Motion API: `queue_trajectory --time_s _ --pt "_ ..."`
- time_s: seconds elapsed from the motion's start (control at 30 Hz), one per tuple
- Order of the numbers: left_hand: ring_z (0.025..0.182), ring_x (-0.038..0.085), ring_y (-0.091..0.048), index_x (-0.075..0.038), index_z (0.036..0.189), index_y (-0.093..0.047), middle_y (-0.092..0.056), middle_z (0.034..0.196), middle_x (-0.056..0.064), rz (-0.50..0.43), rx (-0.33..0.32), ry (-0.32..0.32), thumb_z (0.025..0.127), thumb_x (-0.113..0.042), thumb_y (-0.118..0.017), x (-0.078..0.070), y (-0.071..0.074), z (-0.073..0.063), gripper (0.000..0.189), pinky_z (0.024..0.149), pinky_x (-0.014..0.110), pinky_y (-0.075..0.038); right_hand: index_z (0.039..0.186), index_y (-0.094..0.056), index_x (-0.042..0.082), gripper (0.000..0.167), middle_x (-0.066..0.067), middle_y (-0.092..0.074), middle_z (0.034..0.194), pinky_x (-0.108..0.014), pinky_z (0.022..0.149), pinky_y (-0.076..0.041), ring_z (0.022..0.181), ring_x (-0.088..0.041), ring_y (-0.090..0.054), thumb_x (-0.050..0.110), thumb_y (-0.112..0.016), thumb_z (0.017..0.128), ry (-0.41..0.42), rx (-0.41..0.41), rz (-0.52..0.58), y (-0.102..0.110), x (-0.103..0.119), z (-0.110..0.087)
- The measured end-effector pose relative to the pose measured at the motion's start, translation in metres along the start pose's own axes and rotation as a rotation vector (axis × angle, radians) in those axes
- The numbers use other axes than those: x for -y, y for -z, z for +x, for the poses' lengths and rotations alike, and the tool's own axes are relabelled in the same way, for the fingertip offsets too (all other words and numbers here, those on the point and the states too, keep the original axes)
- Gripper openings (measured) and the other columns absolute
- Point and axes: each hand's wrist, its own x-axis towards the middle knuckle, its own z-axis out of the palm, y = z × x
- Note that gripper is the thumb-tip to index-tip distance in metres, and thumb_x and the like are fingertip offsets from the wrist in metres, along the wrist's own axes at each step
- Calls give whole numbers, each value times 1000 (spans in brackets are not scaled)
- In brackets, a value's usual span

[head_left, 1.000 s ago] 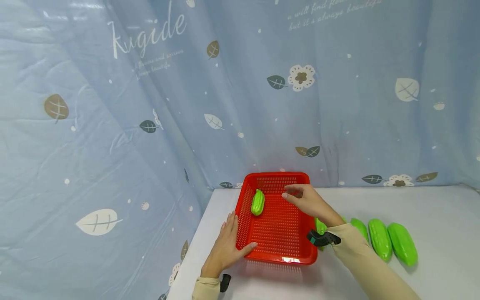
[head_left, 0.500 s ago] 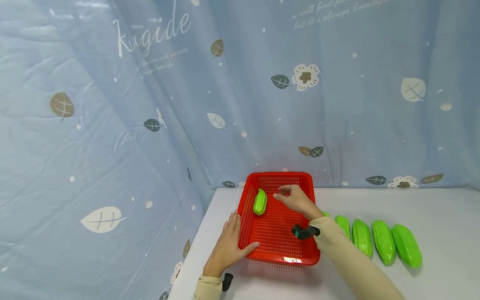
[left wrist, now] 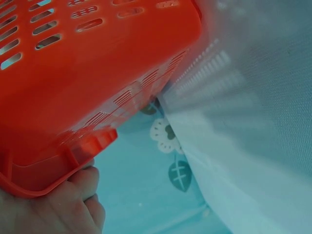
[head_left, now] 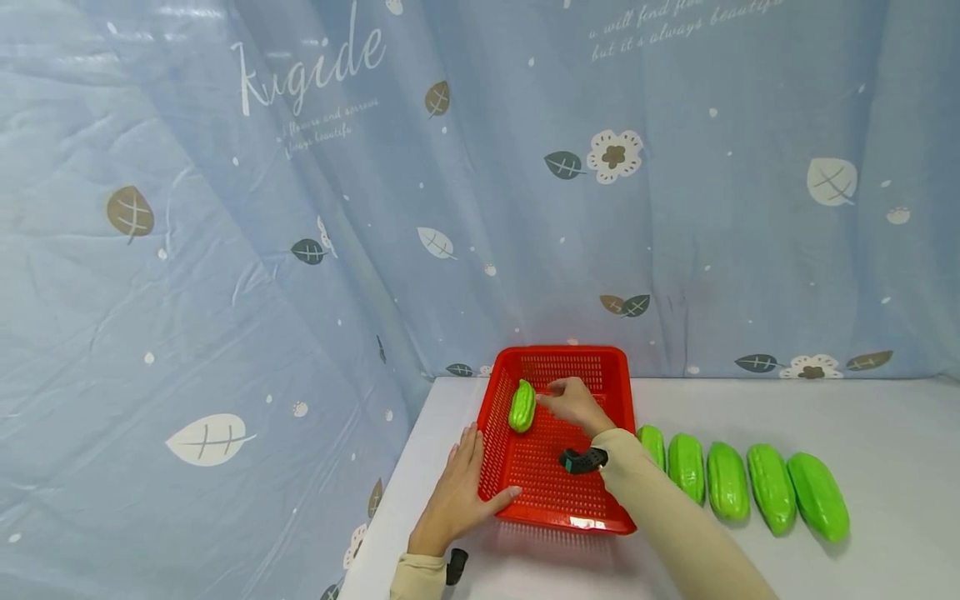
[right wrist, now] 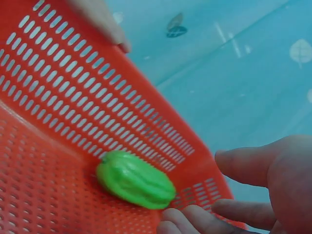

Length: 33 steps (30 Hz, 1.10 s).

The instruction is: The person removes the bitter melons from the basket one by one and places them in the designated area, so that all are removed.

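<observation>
A red perforated plastic basket [head_left: 532, 515] stands on the white table. In it, by the left wall, lies one ridged, oblong green fruit or vegetable [head_left: 522, 407], also clear in the right wrist view. My right hand [head_left: 573, 404] reaches into the basket just right of it; in the right wrist view the thumb and fingers are spread apart with nothing between them. My left hand [head_left: 453, 500] rests at the basket's near left corner, fingers straight along the left rim and thumb over the front. The left wrist view shows knuckles against the red rim [left wrist: 53, 187].
Right of the basket, several similar green pieces [head_left: 727, 482] lie in a row on the table [head_left: 892, 467]. The nearest is partly behind my right sleeve [head_left: 660, 500]. A blue curtain [head_left: 495, 208] with leaf prints hangs behind and to the left.
My right hand has moved left and slightly down across the basket toward the green piece inside. The left hand has kept its place on the rim, and the view has shifted slightly.
</observation>
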Motion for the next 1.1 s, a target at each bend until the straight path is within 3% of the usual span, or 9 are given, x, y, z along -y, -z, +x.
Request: queue_trajectory --time_s 0.13,0.37,0.73,0.97,1.1 --pt "163 33 -17 2 163 -22 -16 174 17 7 1 -6 89 -77 -55 0 1 1 113 130 55 -23 145 -52 -8 56 -28 -59 139 -45 92 -61 109 -36 -70 24 -66 101 -26 -3 23 -8 -4 6" --pt "163 35 -16 2 162 -23 -17 174 17 -19 8 -12 89 -76 -58 -2 1 2 113 130 56 -23 143 -52 -9 56 -26 -67 124 -43 87 -62 104 -37 -71 23 -68 100 -58 -24 19 -17 -11 11" --pt "163 34 -17 1 163 -24 -17 174 17 -2 4 2 89 -75 -58 0 0 4 112 130 56 -23 142 -52 -12 58 -24 -72 105 -37 75 -61 82 -28 -70 22 -70 98 -69 -69 -8 -30 -25 25" --pt "162 34 -18 2 162 -26 -19 174 16 -8 -6 5 88 -72 -61 0 -1 3 110 129 57 -25 143 -50 -14 60 -25 -70 110 -38 74 -60 80 -27 -70 21 -70 98 -75 -71 -18 -34 -25 24" --pt "162 35 -18 3 162 -26 -19 173 17 -5 -8 6 88 -72 -61 -1 -1 0 110 129 57 -25 141 -50 -16 61 -24 -72 104 -32 67 -58 78 -26 -70 19 -72 97 -65 -74 -10 -40 -26 26"
